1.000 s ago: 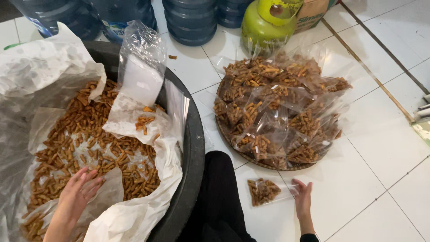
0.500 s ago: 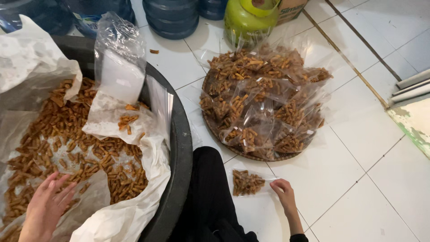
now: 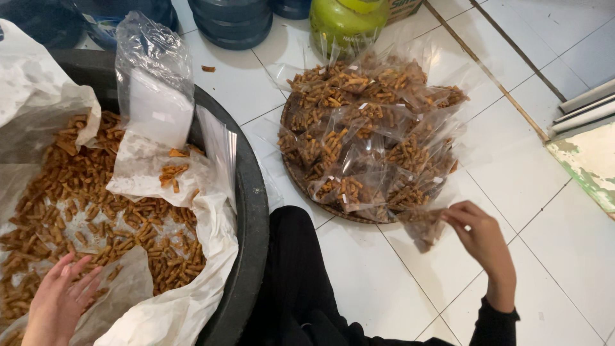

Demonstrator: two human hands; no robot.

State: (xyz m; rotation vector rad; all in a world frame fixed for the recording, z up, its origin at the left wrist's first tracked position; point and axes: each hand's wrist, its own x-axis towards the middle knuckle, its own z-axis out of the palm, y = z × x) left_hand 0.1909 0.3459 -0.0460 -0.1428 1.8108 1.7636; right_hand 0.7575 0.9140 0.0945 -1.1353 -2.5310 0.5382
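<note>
My right hand pinches the top of a small clear bag of brown snack sticks, held just above the white floor at the near edge of the pile of filled bags. That pile rests on a round woven tray. My left hand lies with fingers apart on the loose snack sticks inside the big black tub, touching the white plastic liner. A stack of empty clear bags stands up against the tub's rim.
A green gas cylinder and several blue water jugs stand behind the tray. My black-trousered leg lies between tub and tray. A doorway sill runs along the right. White floor tiles surround it all.
My right hand has picked the small filled bag off the floor and raised it toward the pile. My left hand has stayed on the snack sticks in the tub.
</note>
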